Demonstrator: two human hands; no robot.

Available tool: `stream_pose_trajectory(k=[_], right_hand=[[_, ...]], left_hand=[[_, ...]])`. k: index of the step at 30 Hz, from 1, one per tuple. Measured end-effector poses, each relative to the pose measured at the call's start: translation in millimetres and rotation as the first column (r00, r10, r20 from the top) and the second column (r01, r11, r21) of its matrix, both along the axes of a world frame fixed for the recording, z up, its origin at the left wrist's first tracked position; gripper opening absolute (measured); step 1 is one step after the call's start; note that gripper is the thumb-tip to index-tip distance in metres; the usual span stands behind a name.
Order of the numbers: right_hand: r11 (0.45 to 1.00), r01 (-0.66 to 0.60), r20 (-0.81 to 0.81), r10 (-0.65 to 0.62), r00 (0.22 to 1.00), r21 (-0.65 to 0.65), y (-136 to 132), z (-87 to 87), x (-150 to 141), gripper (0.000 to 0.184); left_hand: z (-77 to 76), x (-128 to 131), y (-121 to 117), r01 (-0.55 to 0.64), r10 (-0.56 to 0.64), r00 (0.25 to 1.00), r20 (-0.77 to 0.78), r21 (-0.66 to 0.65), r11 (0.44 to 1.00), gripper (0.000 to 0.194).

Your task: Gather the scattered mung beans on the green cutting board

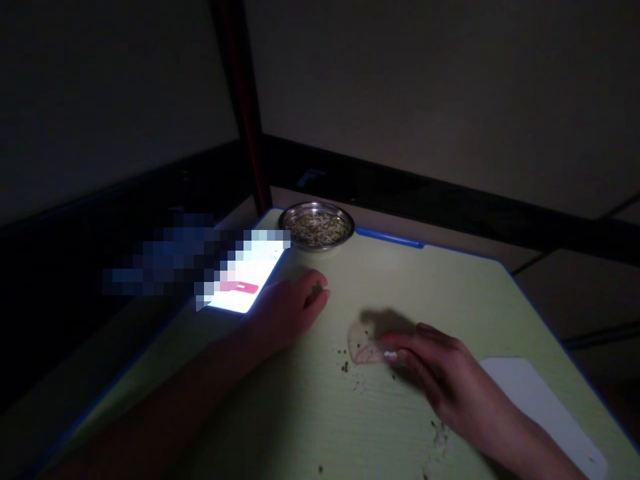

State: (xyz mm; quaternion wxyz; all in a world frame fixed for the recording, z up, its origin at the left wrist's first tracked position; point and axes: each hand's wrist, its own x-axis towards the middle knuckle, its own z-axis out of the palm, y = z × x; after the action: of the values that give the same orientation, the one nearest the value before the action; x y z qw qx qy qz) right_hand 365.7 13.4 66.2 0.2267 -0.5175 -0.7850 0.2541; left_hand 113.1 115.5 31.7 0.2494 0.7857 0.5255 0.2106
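My left hand (295, 300) is closed into a loose fist above the table, beside a lit screen. Between its thumb and fingers shows a bit of something small and greenish, probably beans (316, 289). My right hand (440, 363) pinches a thin see-through thing (367, 347) with a reddish rim, perhaps a clear plastic cup or bag. A small white spot shows at its fingertips. Dark little beans (345, 367) and pale grains (359, 383) lie scattered beside it. At the back corner stands a shiny metal bowl (317, 243) holding mixed green and white grains.
A bright tablet or phone screen (243, 280), partly blurred out, lies at the left. A white flat sheet or board (540, 407) rests under my right forearm's far side. Blue edging (390, 237) borders the pale green table (430, 280). Dark walls stand behind; the room is dim.
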Motion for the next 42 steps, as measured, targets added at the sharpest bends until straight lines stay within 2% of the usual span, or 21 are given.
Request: stream_pose_trajectory(k=[17,21,26,30,35,42], right_hand=[[0.999,-0.033,-0.023,0.032,0.999,-0.034,-5,-0.5,-7,0.035],[0.999,-0.048,-0.028,0.047,0.998,-0.024,-4,-0.1,-8,0.039],[1.0,-0.022,-0.03,0.022,0.999,0.0,-4,-4.1,-8,0.036],[0.999,-0.053,-0.039,0.053,0.998,0.009,-4,-6.7,-8,0.037],[1.0,0.004,-0.015,-0.004,1.0,0.025,-1,-1.3,-9,0.034],[0.999,-0.012,0.004,0.011,1.0,0.046,3,-1.7,-24,0.045]], left_hand=[[0.0,0,0,0.011,-0.011,1.0,0.01,-0.002,1.0,0.023],[-0.9,-1,0,0.011,-0.011,1.0,0.015,0.009,1.0,0.024],[-2.5,-1,1,0.016,-0.016,1.0,0.011,0.008,1.0,0.024],[-2.6,0,1,0.003,-0.003,1.0,0.003,0.009,1.0,0.022],[-3.3,0,1,0.002,-0.002,1.0,0.015,0.006,1.0,0.021],[-3.7,0,0,0.002,-0.002,1.0,0.018,0.012,1.0,0.018]])
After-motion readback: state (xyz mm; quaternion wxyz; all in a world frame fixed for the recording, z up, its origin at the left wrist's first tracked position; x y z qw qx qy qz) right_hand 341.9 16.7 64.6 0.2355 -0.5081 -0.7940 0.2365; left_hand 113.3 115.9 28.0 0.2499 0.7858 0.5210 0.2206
